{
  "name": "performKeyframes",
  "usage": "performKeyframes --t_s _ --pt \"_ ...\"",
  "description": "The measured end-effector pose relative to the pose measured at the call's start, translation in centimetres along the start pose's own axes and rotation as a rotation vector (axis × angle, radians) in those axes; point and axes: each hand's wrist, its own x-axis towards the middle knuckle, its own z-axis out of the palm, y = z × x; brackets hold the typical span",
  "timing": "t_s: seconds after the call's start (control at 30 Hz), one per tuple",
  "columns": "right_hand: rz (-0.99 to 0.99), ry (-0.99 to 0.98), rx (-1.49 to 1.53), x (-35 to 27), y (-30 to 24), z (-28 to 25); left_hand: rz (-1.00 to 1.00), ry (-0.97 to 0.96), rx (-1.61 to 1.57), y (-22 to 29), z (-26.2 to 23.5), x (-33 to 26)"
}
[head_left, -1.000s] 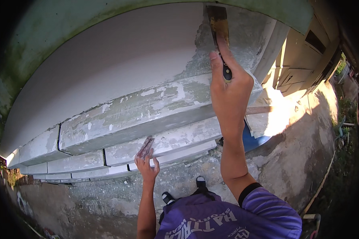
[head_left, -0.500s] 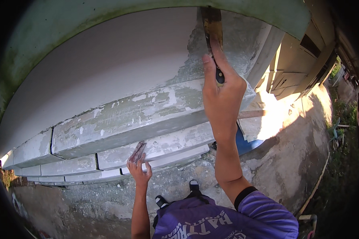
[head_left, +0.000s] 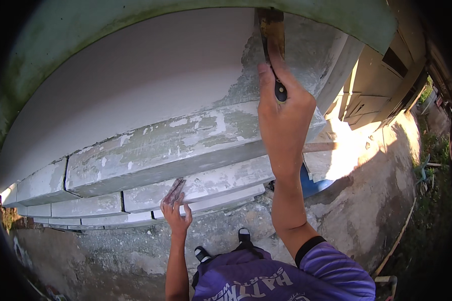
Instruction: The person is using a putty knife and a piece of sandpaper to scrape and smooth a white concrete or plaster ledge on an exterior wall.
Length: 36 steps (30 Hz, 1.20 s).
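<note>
My right hand (head_left: 286,123) is raised to the wall and wrapped round the black handle of a putty knife (head_left: 274,24). One finger lies stretched along its wide, yellowish-stained blade, which points up to the green overhang. Behind the knife, the wall is a patchy bare grey (head_left: 310,50); left of it spreads smooth white coating (head_left: 150,75). Lower down, my left hand (head_left: 176,217) holds a flat, smeared, purplish-grey piece (head_left: 174,190) in front of the stepped ledge. Its exact kind is not clear.
Pale stepped ledges (head_left: 168,130) with flaking white patches run along under the wall. A green curved overhang (head_left: 50,65) arches above. Beyond my right arm are a blue object (head_left: 314,184) and a wooden stick (head_left: 319,147). Below lies rough, stained concrete (head_left: 346,215).
My right hand and the putty knife have shifted slightly to the right, still up against the wall. My left hand and its piece have hardly moved.
</note>
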Motion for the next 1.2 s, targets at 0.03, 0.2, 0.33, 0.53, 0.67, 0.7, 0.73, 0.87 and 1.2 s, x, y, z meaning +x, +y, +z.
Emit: performKeyframes --t_s 0.03,0.2,0.33,0.53,0.67,0.7,0.73,0.87,1.2 --pt "0.001 0.000 0.001 -0.1 0.1 0.0 -0.008 -0.010 0.010 -0.1 -0.1 0.1" --pt "0.107 -0.119 -0.051 -2.1 -0.3 -0.8 -0.020 -0.004 0.025 -0.5 -0.6 -0.5" --pt "-0.004 -0.024 -0.015 -0.7 0.5 -0.3 -0.012 -0.010 0.014 -0.2 -0.2 0.0" --pt "-0.143 0.060 -0.027 -1.5 1.3 -0.5 -0.021 -0.017 0.006 0.0 -0.6 -0.1" --pt "0.017 -0.005 0.007 0.3 -0.1 -0.6 -0.043 -0.048 -0.016 -0.3 -0.3 -0.2" --pt "-0.014 0.017 0.014 0.7 -0.2 -0.5 -0.043 -0.056 -0.021 -0.2 -0.5 -0.5" --pt "-0.015 0.017 0.016 0.4 0.1 -0.3 -0.027 -0.038 -0.013 -0.2 -0.5 -0.4" --pt "-0.070 0.040 -0.012 -1.7 1.2 -0.8 -0.004 -0.021 0.008 -0.2 -0.7 0.1" --pt "0.079 0.007 -0.068 -1.0 1.3 -1.9 -0.012 -0.012 -0.004 -0.8 -0.2 -0.5"
